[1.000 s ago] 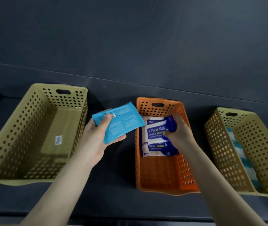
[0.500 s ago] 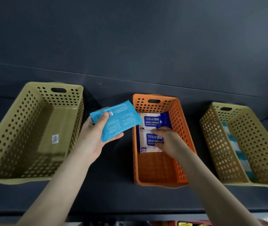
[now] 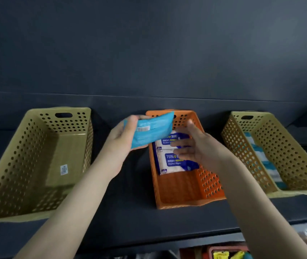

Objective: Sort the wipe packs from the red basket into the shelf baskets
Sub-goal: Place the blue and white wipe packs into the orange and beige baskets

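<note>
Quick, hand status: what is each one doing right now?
Left hand: holding the light blue wipe pack.
Right hand: open, empty, over the orange basket.

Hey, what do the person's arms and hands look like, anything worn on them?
The left hand and right hand are bare: no gloves, and no ring, watch or bracelet shows. Both forearms are uncovered, with no sleeve in view.

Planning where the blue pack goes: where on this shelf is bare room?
Left olive basket: floor bare except a sticker. Orange basket: front half free, between the alcohol wipe packs and its near wall. Crowded: its back half under the right hand, and the right basket, holding striped packs.
</note>
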Demonstrator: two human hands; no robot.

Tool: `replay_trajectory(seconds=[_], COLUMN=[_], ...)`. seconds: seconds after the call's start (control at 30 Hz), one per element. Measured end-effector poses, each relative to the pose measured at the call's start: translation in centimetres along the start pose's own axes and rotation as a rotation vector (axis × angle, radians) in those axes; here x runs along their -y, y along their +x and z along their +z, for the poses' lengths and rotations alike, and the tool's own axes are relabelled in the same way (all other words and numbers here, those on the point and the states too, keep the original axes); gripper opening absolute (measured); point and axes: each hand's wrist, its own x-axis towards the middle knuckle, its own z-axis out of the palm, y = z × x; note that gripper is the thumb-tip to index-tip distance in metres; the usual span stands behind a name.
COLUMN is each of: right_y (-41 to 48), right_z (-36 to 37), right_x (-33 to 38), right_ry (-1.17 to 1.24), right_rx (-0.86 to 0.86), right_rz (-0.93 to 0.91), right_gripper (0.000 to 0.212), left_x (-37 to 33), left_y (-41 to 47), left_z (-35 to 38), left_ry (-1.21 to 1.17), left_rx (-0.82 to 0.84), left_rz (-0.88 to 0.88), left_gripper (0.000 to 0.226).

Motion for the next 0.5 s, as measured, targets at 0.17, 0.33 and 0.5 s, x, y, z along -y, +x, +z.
replay_trajectory(seconds=[0.17,0.33,0.5], right_y=[-2.7,-3.4,-3.2], right_z=[-3.0,-10.7,-19.0], right_x=[0.8,-1.3,-2.3], right_ry=[0.351,0.521,0.550], right_rx=[0.012,-0.234,-0.430], right_rz=[0.012,-0.168,-0.158], right_gripper=[0.035,0.035,0.050], left_x=[-0.8,-0.7,2.9], left_y=[1.5,4.6,7.8], left_z=[4.7,10.1,16.7], left_ry=[0.362,0.328,0.454], left_rx=[0.527,0.486,0.502], left_rz=[0.225,0.239,0.108], left_gripper=[0.066,0.068,0.046])
